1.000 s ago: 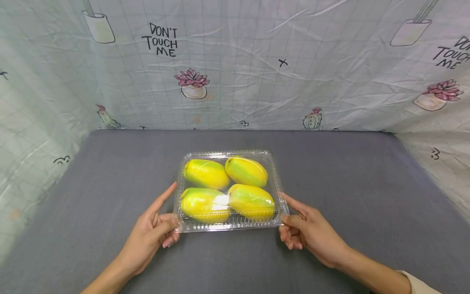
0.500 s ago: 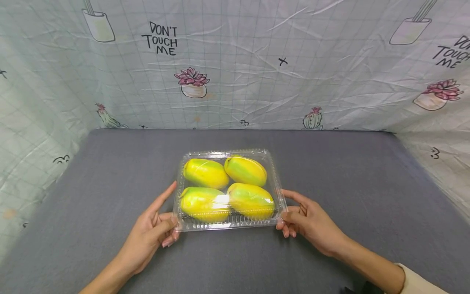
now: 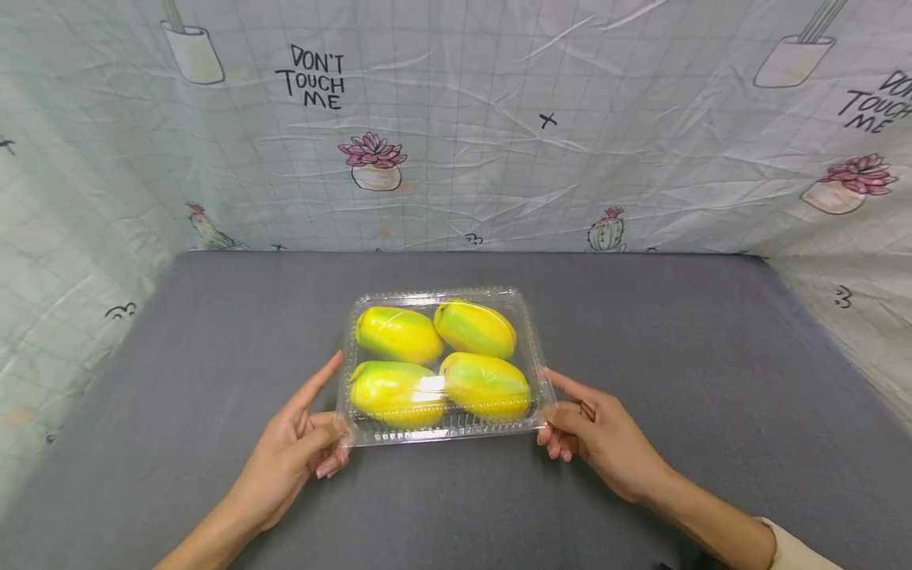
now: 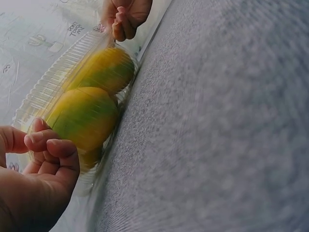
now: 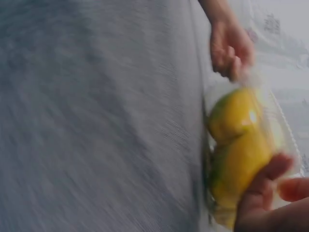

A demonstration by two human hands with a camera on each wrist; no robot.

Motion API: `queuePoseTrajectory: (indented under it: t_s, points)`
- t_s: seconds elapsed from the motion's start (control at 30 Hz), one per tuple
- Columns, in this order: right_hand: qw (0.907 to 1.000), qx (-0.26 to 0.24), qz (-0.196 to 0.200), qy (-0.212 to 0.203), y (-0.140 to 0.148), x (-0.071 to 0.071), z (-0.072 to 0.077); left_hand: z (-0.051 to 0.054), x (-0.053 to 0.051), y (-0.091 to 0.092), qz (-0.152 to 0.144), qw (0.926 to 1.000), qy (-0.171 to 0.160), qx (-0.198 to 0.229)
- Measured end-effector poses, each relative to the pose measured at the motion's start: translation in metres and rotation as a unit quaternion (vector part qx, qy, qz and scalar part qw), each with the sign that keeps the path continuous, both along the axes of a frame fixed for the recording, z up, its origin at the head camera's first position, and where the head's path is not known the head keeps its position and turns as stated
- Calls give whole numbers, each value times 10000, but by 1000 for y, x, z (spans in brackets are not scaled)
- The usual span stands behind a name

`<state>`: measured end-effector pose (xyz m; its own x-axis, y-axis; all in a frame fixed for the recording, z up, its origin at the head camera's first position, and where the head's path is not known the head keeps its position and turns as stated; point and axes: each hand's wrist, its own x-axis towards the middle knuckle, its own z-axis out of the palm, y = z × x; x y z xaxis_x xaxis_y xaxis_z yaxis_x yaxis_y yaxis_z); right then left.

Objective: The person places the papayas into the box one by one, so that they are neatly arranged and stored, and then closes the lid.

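Observation:
A clear plastic clamshell box (image 3: 442,435) with its lid down sits on the grey tabletop in the head view. Several yellow-green mangoes (image 3: 399,336) lie inside in two rows. My left hand (image 3: 281,459) pinches the box's near left corner with the thumb, its index finger stretched along the left side. At the near right corner, my right hand (image 3: 613,443) pinches the edge between thumb and fingers, the index finger reaching along the right side. In the left wrist view, the fingers of my left hand (image 4: 43,174) curl at the box's ribbed wall; the right wrist view is blurred.
The grey cloth-covered table (image 3: 677,340) spreads around the box. A printed curtain (image 3: 463,119) with plant drawings hangs behind it and on both sides. A dark object, too little in view to name, shows at the bottom edge near the right forearm.
My right hand has shifted slightly left and away from me, and the box's right side has moved a little the same way. My left hand stays nearly still.

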<state>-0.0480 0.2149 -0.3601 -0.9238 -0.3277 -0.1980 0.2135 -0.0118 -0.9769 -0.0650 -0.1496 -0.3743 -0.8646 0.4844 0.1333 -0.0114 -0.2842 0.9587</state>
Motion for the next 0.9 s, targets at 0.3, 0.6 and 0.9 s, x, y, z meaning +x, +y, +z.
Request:
queuePoseTrajectory:
  t_s: [0.3,0.6,0.9]
  points:
    - [9917,-673,949,-553,12,-5,9,1,-1,-3,152,9989,-162,-405]
    - [9896,-1178,194,-805,-3,-3,-3,1,-1,-2,-2,9999,-86,-140]
    - [9928,-994,-648,182,-21,2,-9,3,-2,-1,-28,9996,-167,-209]
